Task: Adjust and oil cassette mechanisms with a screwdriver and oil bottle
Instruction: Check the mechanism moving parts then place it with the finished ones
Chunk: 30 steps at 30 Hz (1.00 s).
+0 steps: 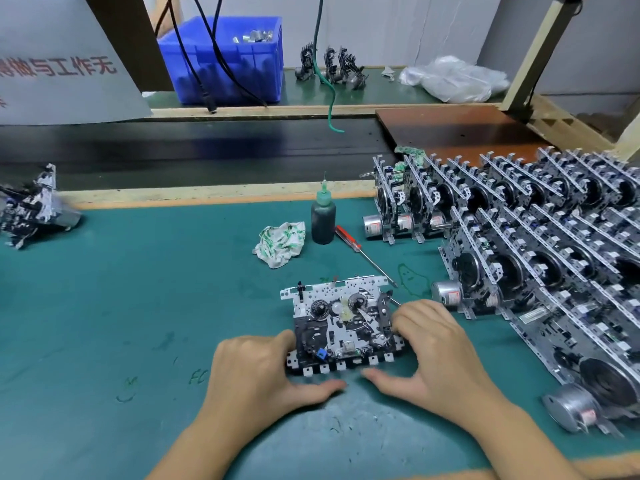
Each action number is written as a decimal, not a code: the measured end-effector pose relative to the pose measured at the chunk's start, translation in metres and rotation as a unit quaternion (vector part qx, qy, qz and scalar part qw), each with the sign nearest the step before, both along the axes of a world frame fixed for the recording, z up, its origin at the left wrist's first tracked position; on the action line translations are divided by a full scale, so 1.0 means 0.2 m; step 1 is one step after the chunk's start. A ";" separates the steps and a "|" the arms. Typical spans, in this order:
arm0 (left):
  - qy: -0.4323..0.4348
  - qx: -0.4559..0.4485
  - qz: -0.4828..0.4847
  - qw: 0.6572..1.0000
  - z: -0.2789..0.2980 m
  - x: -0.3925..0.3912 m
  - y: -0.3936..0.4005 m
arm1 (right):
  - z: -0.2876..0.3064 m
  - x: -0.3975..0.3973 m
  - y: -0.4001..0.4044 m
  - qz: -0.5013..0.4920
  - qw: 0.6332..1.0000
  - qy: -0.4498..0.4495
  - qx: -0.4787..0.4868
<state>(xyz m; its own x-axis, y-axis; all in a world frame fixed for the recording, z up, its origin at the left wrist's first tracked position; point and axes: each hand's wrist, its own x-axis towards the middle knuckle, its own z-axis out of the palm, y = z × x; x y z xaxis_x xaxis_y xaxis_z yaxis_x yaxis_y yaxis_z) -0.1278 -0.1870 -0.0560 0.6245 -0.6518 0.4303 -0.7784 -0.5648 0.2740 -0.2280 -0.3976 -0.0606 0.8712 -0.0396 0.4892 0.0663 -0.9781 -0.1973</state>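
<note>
Near the front edge of the green surface (104, 289) a cassette mechanism (341, 323) lies flat, face up, its long axis running left to right across the person; both hands hold it; the left hand (263, 372) grips the near left corner with fingers curled at that edge and thumb laid along the front, and the right hand (436, 348) grips the right end, fingers curled over the top of the plate and thumb stretched toward the left thumb; neither hand holds a tool.

Beyond the mechanism, well apart from both hands, stands the oil bottle (323, 220), upright with its green needle tip pointing up; the screwdriver (363, 252) lies just beside it, touching or nearly touching its base; the red handle is at the far end by the bottle and the shaft runs down and to the right, with the tip ending near the far right corner of the mechanism.

That relation seems the one the coming move turns on; the tools sit ahead and slightly right of centre, so the right hand is nearer to both, and the tip end of the screwdriver is closer to it than the handle; the left hand could then steady the plate alone.

A crumpled cloth (280, 242) lies left of the bottle; rows of stacked mechanisms (540, 244) stand on edge along the right.
</note>
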 end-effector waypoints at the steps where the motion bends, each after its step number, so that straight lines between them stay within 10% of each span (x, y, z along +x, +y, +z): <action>1: 0.002 0.002 0.011 1.000 0.00 0.00 0.00 | 0.00 0.00 0.00 0.011 1.000 0.000 -0.003; 30: 0.009 0.002 -0.002 1.000 0.03 0.01 0.02 | 0.00 0.01 -0.01 0.039 0.999 -0.006 0.011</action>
<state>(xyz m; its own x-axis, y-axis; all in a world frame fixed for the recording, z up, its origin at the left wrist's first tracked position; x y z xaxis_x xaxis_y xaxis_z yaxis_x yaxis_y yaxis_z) -0.1260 -0.1821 -0.0510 0.6301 -0.6558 0.4158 -0.7751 -0.5638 0.2852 -0.2263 -0.3995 -0.0613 0.8662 0.0181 0.4994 0.1452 -0.9653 -0.2169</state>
